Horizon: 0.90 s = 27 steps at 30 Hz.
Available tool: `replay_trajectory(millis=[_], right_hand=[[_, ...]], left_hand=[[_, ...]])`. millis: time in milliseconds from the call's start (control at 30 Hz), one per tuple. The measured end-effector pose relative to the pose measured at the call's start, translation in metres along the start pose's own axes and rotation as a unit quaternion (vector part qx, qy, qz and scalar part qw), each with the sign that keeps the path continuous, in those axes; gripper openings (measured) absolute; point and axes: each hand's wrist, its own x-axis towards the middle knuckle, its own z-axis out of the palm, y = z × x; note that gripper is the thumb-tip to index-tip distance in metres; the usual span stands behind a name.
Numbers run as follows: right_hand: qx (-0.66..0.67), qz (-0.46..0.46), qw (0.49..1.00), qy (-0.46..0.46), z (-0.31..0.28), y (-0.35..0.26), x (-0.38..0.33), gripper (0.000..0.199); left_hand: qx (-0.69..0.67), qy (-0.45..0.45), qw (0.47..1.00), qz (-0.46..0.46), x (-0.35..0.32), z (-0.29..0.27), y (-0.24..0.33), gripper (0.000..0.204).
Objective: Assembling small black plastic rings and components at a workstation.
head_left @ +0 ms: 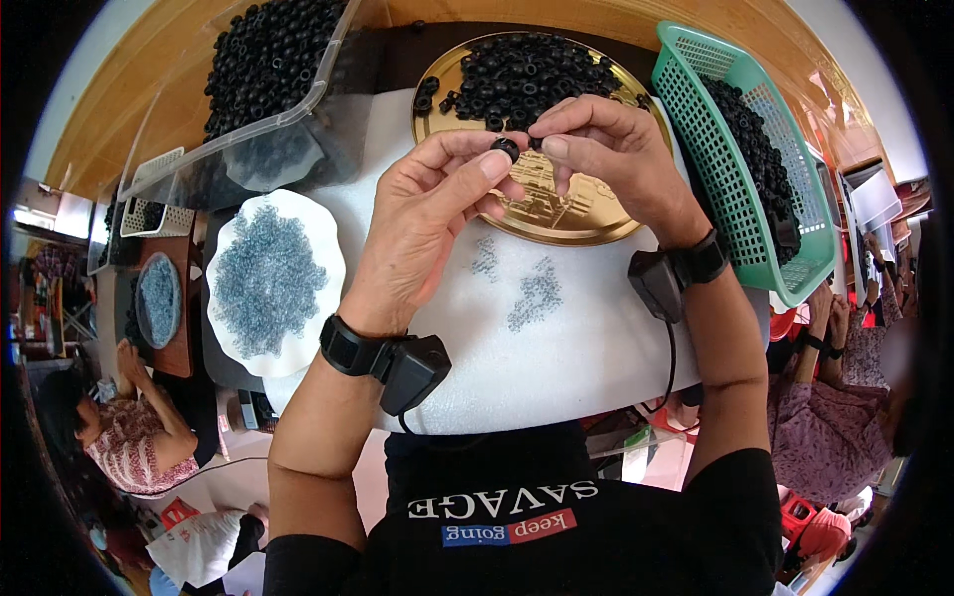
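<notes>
Hands raised together over gold tray (pixel 586 226), left hand (pixel 434 214) and right hand (pixel 608 151) each pinching black ring (pixel 506 148).

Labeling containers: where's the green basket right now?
In the head view the green basket sits at the upper right, tilted, holding black rings, just right of the gold tray and beyond the right hand.

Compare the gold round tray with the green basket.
The gold tray is round, shallow and solid metal-looking; the green basket is rectangular, deep and perforated plastic. The tray lies flat under the left hand and right hand; the basket sits tilted to the right. Both hold black rings.
</notes>
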Motion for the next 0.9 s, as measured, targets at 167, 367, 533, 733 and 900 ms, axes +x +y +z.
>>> replay_trajectory(millis=[167,367,533,733,900], right_hand=[[0.022,0.013,1.0,0.015,0.005,-0.005,-0.004,0.019],[0.091,0.035,0.995,0.028,0.011,-0.012,-0.007,0.025],[0.118,0.028,0.993,0.01,0.013,-0.009,-0.006,0.023],[0.113,0.039,0.993,0.017,0.016,-0.01,-0.005,0.023],[0.14,0.045,0.989,0.006,0.015,-0.01,-0.006,0.019]], left_hand=[[0.04,-0.002,0.999,0.029,-0.001,0.003,0.0,0.02],[0.071,0.003,0.997,0.033,-0.003,0.006,-0.003,0.022],[0.05,-0.007,0.998,0.023,-0.003,0.006,-0.002,0.023],[0.072,-0.013,0.996,0.044,-0.002,0.004,-0.003,0.022],[0.081,-0.028,0.995,0.053,-0.002,0.001,-0.003,0.021]])
